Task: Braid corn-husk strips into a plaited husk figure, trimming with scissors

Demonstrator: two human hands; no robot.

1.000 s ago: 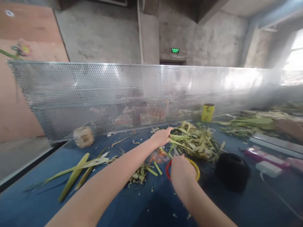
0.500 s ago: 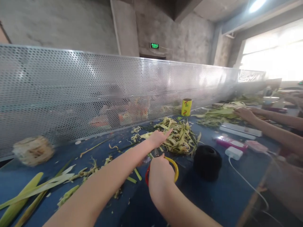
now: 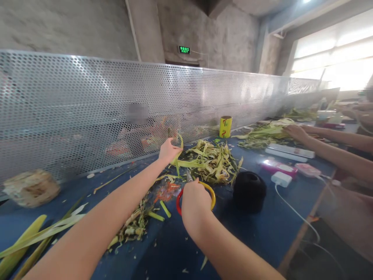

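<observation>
My left hand [image 3: 169, 151] is raised above the far part of the table, fingers pinched on a yellow-green leaf strip [image 3: 177, 165]. One end of the strip sticks up past the fingertips and the rest hangs below them. Lower and nearer to me, my right hand [image 3: 196, 200] is closed round scissors with red and yellow handles [image 3: 213, 195]. Their metal blades point away, towards a heap of pale dried leaf strips [image 3: 218, 165]. Just left of the scissors lie two short cut green pieces [image 3: 165, 209] and some orange shreds [image 3: 167, 192].
A black ball of yarn [image 3: 250, 192] stands right of the scissors. Behind the heap is a yellow can [image 3: 225, 126], near a perforated metal screen [image 3: 87, 109]. Long leaves [image 3: 26, 237] lie at left. A co-worker's arms [image 3: 317, 138] reach in from the right, near a white charger [image 3: 281, 179].
My left hand has moved left and up from the heap, and a leaf strip now shows in its fingers. The right hand keeps the scissors at nearly the same spot. The view has shifted slightly.
</observation>
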